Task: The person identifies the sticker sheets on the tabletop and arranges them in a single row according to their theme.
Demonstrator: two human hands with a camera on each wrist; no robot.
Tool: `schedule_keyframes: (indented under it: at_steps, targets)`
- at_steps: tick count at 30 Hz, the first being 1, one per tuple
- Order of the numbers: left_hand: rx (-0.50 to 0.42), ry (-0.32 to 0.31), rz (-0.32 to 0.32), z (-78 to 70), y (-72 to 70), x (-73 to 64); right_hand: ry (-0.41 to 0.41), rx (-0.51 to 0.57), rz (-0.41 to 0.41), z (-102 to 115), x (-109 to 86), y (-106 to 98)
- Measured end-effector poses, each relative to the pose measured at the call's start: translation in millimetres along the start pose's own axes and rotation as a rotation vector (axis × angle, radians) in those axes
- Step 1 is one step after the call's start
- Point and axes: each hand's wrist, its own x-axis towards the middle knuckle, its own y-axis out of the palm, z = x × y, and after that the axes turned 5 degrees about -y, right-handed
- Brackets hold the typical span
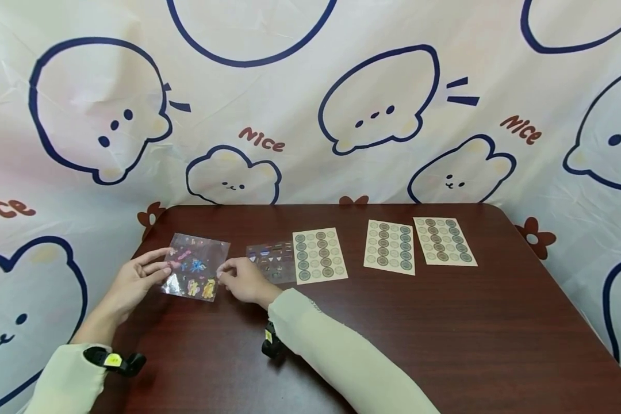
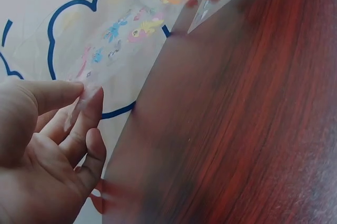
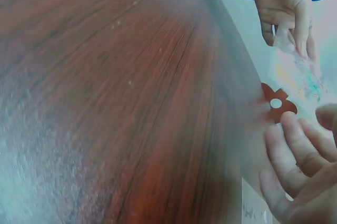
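A clear sticker sheet (image 1: 196, 265) with colourful cartoon ponies is held tilted above the table's left side. My left hand (image 1: 134, 284) pinches its left edge between thumb and fingers; the left wrist view shows this hand (image 2: 58, 134) close up. At the opposite edge, my right hand (image 1: 244, 280) grips the sheet with curled fingers. The right wrist view has the right hand (image 3: 305, 166) at its lower right, where the exact contact is partly hidden. Beside the right hand, a second clear sheet (image 1: 274, 261) with small dark prints lies on the table, partly behind that hand.
On the brown wooden table (image 1: 393, 333) lie three cream sheets of round stickers: one sheet (image 1: 319, 256) next to the second clear sheet, another sheet (image 1: 390, 247) farther right, and the last sheet (image 1: 445, 241) rightmost. A cartoon-printed cloth (image 1: 300, 103) hangs behind the table.
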Motion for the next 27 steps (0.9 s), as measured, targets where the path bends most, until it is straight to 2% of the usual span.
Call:
schedule_keyframes:
  at_steps: [4, 9, 14, 20, 27]
  targets:
    - [0.083, -0.023, -0.026, -3.2, -0.4, -2.7, 0.009, 0.1, -0.043, 3, -0.7, -1]
    - [0.149, -0.026, -0.04, -10.8, -2.7, -6.8, -0.001, 0.113, -0.051, 8, -1.4, -4]
    - [0.21, -0.025, -0.05, -18.6, 1.8, -8.6, 0.003, 0.107, -0.044, 12, -5.4, -9]
    - [0.231, -0.012, -0.066, -22.9, 11.6, -9.2, 0.002, 0.115, -0.042, 15, -11.0, -10]
    - [0.212, -0.003, -0.048, -25.0, 18.2, -5.2, -0.051, 0.093, -0.07, 13, -12.3, -16]
